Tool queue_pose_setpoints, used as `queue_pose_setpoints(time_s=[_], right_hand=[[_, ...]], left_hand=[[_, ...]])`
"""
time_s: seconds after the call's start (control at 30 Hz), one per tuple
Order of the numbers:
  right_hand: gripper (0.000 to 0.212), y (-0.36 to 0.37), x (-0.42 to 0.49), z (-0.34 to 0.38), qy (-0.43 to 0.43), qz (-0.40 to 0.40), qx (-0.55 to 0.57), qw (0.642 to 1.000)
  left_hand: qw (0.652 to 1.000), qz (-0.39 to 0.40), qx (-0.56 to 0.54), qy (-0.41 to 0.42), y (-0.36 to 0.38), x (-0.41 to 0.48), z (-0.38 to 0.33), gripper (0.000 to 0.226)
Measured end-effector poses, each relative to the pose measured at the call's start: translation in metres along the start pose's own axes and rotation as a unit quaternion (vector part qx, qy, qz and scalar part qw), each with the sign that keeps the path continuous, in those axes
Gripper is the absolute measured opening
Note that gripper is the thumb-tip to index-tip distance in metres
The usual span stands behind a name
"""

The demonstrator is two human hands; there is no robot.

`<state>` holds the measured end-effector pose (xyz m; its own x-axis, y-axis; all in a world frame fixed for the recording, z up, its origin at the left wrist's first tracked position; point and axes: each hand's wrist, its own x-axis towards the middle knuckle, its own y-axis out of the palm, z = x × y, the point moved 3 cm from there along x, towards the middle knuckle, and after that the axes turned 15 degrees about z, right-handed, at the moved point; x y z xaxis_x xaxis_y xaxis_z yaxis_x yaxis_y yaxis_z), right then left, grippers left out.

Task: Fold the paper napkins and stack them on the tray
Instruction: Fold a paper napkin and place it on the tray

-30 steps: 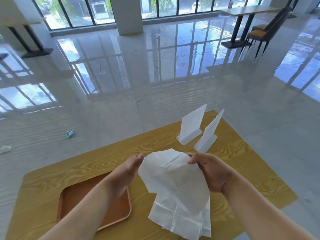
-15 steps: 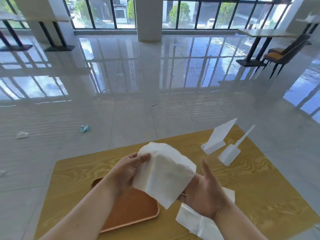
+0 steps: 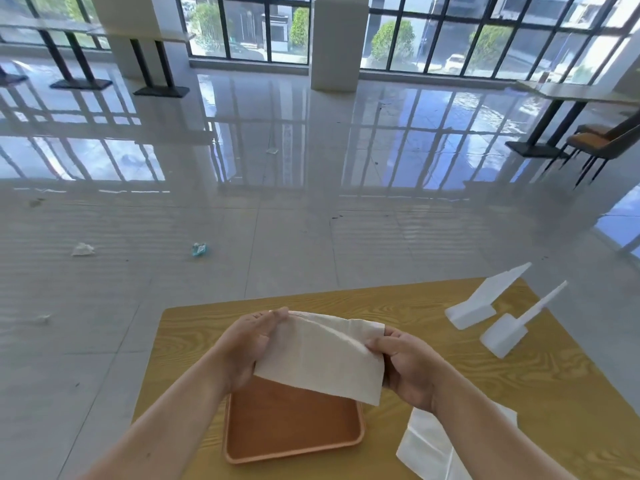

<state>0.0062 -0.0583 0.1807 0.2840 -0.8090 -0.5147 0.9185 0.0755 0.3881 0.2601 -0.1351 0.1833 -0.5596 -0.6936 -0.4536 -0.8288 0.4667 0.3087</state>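
A white paper napkin (image 3: 322, 358), folded over once, hangs between both hands above the far edge of the orange tray (image 3: 294, 441). My left hand (image 3: 246, 344) grips its left edge and my right hand (image 3: 405, 365) pinches its right edge. The tray lies flat on the wooden table (image 3: 519, 382) and shows nothing inside it. More white napkins (image 3: 429, 445) lie in a loose pile on the table, partly hidden under my right forearm.
Two white plastic sign stands (image 3: 481, 299) (image 3: 512, 327) sit at the table's far right corner. Beyond the table is a glossy tiled floor with scraps of litter (image 3: 199, 249). A chair (image 3: 602, 140) and other tables stand far off by the windows.
The napkin has gone from an open crumpled sheet to a folded rectangle held flat between both hands. The view has shifted left, so the tray now sits below the hands.
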Motion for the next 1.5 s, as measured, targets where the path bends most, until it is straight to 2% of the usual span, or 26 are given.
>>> queue_pose_setpoints(time_s=[0.13, 0.2, 0.3, 0.4, 0.5, 0.6, 0.63, 0.7, 0.8, 0.87, 0.93, 1.0, 1.03, 1.1, 1.17, 1.23, 1.33, 1.47, 1.5], right_hand=[[0.035, -0.013, 0.006, 0.018, -0.027, 0.009, -0.007, 1.0], [0.037, -0.022, 0.005, 0.027, -0.047, 0.026, -0.024, 0.998], [0.047, -0.034, 0.002, 0.036, -0.048, 0.021, -0.151, 0.987], [0.055, -0.046, -0.002, 0.043, -0.049, 0.024, -0.243, 0.968], [0.043, -0.057, -0.006, 0.048, -0.047, 0.048, -0.248, 0.966], [0.032, -0.068, -0.009, 0.045, -0.056, 0.053, -0.227, 0.971], [0.032, -0.069, -0.009, 0.045, -0.064, 0.06, -0.203, 0.975], [0.05, -0.068, -0.01, 0.043, -0.061, 0.074, -0.18, 0.979], [0.07, -0.059, -0.005, 0.037, -0.006, 0.098, -0.241, 0.966], [0.067, -0.049, 0.0, 0.031, 0.015, 0.105, -0.293, 0.95], [0.063, -0.042, 0.004, 0.028, 0.004, 0.085, -0.283, 0.955], [0.066, -0.038, 0.007, 0.027, -0.023, 0.073, -0.204, 0.976], [0.069, -0.036, 0.009, 0.026, -0.035, 0.077, -0.163, 0.983], [0.071, -0.034, 0.014, 0.023, -0.055, 0.086, -0.103, 0.989], [0.073, -0.033, 0.018, 0.02, -0.071, 0.083, -0.065, 0.992], [0.072, -0.03, 0.023, 0.018, -0.08, 0.081, -0.05, 0.992], [0.058, -0.024, 0.027, 0.02, -0.084, 0.079, -0.056, 0.992], [0.029, -0.018, 0.028, 0.027, -0.084, 0.074, -0.127, 0.986], [0.023, -0.018, 0.029, 0.03, -0.086, 0.058, -0.156, 0.982]], left_hand=[[1.0, 0.014, 0.021, -0.008, -0.002, 0.005, 0.001, 0.025], [0.999, 0.013, 0.041, -0.003, 0.001, 0.008, 0.001, 0.029], [0.993, -0.001, 0.118, -0.012, 0.012, 0.011, -0.001, 0.036], [0.99, -0.034, 0.14, -0.002, 0.024, 0.016, -0.007, 0.044], [0.99, -0.028, 0.134, 0.019, 0.039, 0.019, -0.015, 0.039], [0.979, -0.032, 0.2, 0.035, 0.054, 0.026, -0.019, 0.015], [0.975, -0.035, 0.215, 0.043, 0.059, 0.029, -0.021, 0.019], [0.975, -0.028, 0.213, 0.059, 0.069, 0.032, -0.024, 0.032], [0.973, 0.001, 0.22, 0.07, 0.076, 0.036, -0.031, 0.042], [0.966, 0.002, 0.246, 0.076, 0.077, 0.039, -0.036, 0.046], [0.938, -0.06, 0.331, 0.082, 0.068, 0.04, -0.038, 0.053], [0.894, -0.15, 0.418, 0.057, 0.054, 0.038, -0.035, 0.076], [0.893, -0.166, 0.415, 0.042, 0.049, 0.035, -0.031, 0.088], [0.922, -0.147, 0.357, 0.013, 0.043, 0.029, -0.017, 0.11], [0.938, -0.114, 0.328, 0.001, 0.04, 0.024, 0.0, 0.119], [0.942, -0.076, 0.328, 0.003, 0.041, 0.022, 0.016, 0.109], [0.945, -0.034, 0.325, -0.001, 0.048, 0.023, 0.026, 0.085], [0.958, -0.059, 0.278, 0.041, 0.047, 0.028, 0.023, 0.013], [0.964, -0.057, 0.256, 0.046, 0.047, 0.027, 0.021, 0.008]])
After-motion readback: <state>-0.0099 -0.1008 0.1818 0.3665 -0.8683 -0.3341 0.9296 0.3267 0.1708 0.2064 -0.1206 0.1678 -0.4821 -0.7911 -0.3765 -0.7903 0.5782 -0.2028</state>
